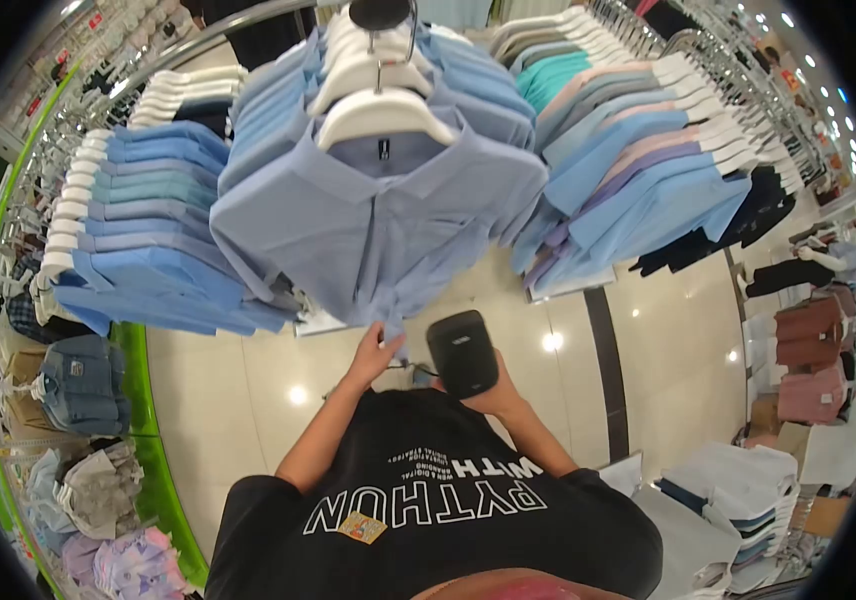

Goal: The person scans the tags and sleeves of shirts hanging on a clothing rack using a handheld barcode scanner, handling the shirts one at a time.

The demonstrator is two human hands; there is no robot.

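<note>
1. Black printed T-shirt (428,548), worn, foreground.
2. Left hand (374,358): pinching the lower front of a blue-grey collared shirt (388,225), hung above the grip.
3. Right hand (500,392): holding a black rounded device (463,355), fingers mostly hidden.

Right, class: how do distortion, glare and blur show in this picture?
In the head view: fisheye curving, with a rounded black border; bright glare spots on the glossy floor; lettering on the black device too soft to read.
</note>
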